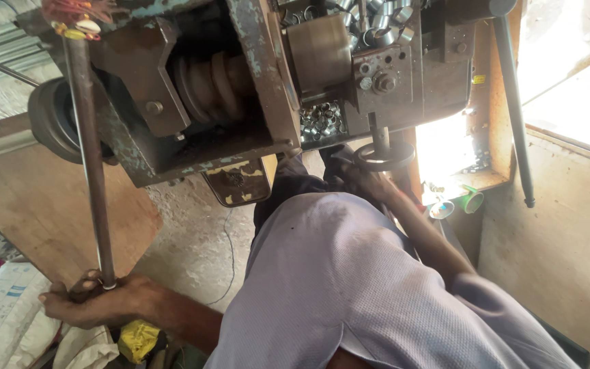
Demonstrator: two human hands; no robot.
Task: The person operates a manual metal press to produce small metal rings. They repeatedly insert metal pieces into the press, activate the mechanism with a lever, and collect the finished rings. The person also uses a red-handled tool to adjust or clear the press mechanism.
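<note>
Gripping the lower end of a long steel rod (90, 157) at lower left, the left hand (93, 299) is curling its fingers tight around it. At centre right, the right hand (370, 181) is reaching under a small black handwheel (384, 156); its grip cannot be told. A worn, rust-brown machine (254, 82) is filling the upper frame, metal rings (321, 119) heaped inside. Rough concrete floor (199, 232) is showing below, with a white sack (1, 314) at lower left and sunlight glaring through a window (568, 89) at upper right.
</note>
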